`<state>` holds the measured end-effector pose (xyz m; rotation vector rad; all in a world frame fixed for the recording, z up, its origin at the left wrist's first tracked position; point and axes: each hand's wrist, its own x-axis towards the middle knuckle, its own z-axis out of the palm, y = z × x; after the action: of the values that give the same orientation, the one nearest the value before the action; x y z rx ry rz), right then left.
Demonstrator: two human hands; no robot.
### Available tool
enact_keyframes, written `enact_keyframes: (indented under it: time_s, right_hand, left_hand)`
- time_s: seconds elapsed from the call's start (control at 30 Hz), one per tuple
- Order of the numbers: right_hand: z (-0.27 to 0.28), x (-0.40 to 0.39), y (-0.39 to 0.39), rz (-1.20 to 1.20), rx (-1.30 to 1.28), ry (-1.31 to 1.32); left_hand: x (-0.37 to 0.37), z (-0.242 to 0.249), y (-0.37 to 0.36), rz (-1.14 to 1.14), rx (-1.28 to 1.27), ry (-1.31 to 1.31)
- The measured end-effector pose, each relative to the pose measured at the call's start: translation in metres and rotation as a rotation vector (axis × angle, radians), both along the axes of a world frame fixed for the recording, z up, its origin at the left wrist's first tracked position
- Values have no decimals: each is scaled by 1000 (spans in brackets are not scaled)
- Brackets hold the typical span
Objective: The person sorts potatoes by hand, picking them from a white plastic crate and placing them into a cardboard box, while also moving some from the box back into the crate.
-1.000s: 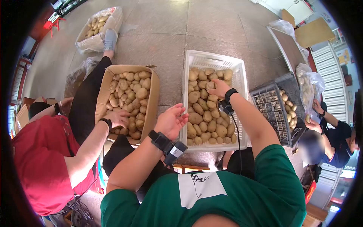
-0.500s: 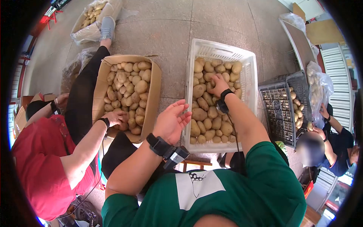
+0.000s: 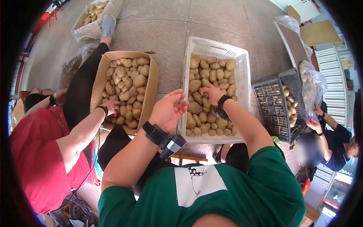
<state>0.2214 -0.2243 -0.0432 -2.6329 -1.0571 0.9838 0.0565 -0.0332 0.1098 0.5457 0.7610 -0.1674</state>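
A white plastic crate (image 3: 245, 87) filled with potatoes (image 3: 195, 108) stands in front of me. Inside it, my right hand (image 3: 213, 94) reaches down with its fingers curled over a potato among the others; the fingertips are partly hidden. My left hand (image 3: 169, 112) hovers by the crate's left rim, palm up, fingers apart and slightly bent, holding nothing. Both wrists wear black straps with small devices.
To the left stands a cardboard box (image 3: 151, 81) of potatoes, with a co-worker's hand (image 3: 111, 108) in it. A black crate (image 3: 269, 108) of potatoes is on the right, near another person's hands (image 3: 314, 123). Another potato box (image 3: 77, 32) lies far left.
My right hand has moved nearer to me within the crate, and its fingers have curled more. My left hand stays beside the rim. The view has shifted slightly.
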Motion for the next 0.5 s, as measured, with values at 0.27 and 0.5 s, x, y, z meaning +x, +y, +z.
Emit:
enact_keyframes:
  time_s: [0.27,0.5]
  right_hand:
    - [49,-47,-35,300,-4,215]
    - [72,-1,-16,-86,35,272]
  left_hand:
    - [-9,8,1,3,-6,-38]
    - [-15,8,3,-13,-8,-44]
